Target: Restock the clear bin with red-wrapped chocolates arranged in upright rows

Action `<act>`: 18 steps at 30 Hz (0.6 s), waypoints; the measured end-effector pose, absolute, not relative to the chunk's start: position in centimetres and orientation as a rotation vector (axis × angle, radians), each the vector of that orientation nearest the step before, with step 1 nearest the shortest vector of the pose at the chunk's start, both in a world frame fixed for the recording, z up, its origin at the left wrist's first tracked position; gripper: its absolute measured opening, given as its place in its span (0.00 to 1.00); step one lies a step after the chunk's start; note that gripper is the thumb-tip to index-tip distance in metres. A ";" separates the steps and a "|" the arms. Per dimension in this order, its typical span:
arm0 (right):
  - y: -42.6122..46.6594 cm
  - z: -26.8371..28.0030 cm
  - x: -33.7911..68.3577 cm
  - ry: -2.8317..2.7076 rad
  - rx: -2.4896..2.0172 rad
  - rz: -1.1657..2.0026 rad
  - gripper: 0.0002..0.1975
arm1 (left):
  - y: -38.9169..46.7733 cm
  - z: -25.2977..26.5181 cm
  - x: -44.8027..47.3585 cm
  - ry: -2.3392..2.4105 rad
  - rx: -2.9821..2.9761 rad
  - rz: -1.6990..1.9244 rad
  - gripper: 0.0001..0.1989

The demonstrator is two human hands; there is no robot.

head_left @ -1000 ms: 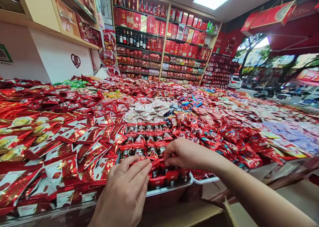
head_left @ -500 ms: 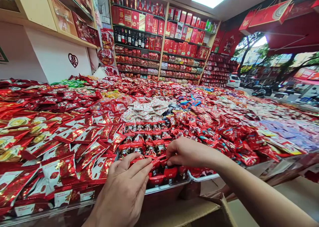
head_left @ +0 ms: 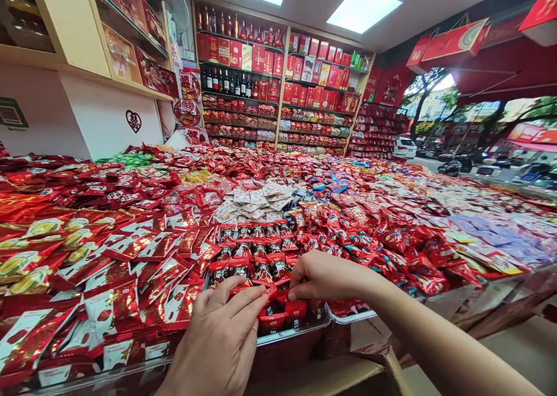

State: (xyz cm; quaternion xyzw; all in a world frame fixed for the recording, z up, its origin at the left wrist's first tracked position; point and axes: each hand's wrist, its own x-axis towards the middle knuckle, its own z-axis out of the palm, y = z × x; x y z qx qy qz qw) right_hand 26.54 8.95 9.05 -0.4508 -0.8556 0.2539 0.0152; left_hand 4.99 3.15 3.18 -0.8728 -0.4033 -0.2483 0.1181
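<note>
Small red-and-black snack packets stand in rows in a clear plastic tray at the front centre. My left hand lies over the tray's left front part, its fingers stretched out and resting on packets. Just to its right, my right hand reaches in from the right with curled fingers. Its thumb and fingertips pinch at a red-and-black packet in the front rows; the packed rows partly hide the fingertips. Further rows of the same packets extend behind both hands.
Red-and-white packets heap up on the left, and twisted red packets on the right. White packets lie behind the tray. Below the front edge is an open cardboard box. Shelves of bottles and boxes line the back wall.
The camera view has tilted up slightly, so the scene sits lower. Both hands stay over the same tray; my right fingertips have shifted slightly among the front packets.
</note>
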 end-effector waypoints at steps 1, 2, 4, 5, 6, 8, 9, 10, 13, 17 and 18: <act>8.9 9.1 26.5 -2.665 -1.413 0.802 0.09 | 3.1 3.2 5.0 -1.182 -2.560 -0.726 0.21; 8.9 9.3 26.5 -2.668 -1.420 0.818 0.09 | 3.1 3.3 4.9 -1.185 -2.567 -0.728 0.22; 8.8 9.5 26.5 -2.664 -1.417 0.839 0.08 | 3.0 3.4 5.0 -1.204 -2.574 -0.735 0.21; 8.8 9.5 26.5 -2.653 -1.404 0.839 0.09 | 3.0 3.4 5.1 -1.213 -2.575 -0.741 0.20; 8.8 9.5 26.5 -2.641 -1.383 0.829 0.09 | 3.0 3.5 5.2 -1.217 -2.578 -0.745 0.19; 8.7 9.5 26.4 -2.630 -1.374 0.793 0.09 | 2.9 3.6 5.4 -1.230 -2.578 -0.764 0.18; 8.6 9.5 26.3 -2.634 -1.389 0.773 0.09 | 2.9 3.7 5.6 -1.228 -2.584 -0.778 0.18; 8.5 9.6 26.2 -2.643 -1.411 0.758 0.09 | 2.9 3.7 5.7 -1.231 -2.588 -0.797 0.18; 8.3 9.7 25.9 -2.667 -1.449 0.754 0.08 | 2.8 3.8 5.9 -1.239 -2.609 -0.813 0.18; 8.3 9.7 26.1 -2.690 -1.402 0.736 0.10 | 2.7 3.4 4.9 -1.265 -2.677 -0.723 0.18; 8.3 9.7 26.3 -2.692 -1.382 0.724 0.11 | 2.6 3.2 4.4 -1.279 -2.697 -0.689 0.18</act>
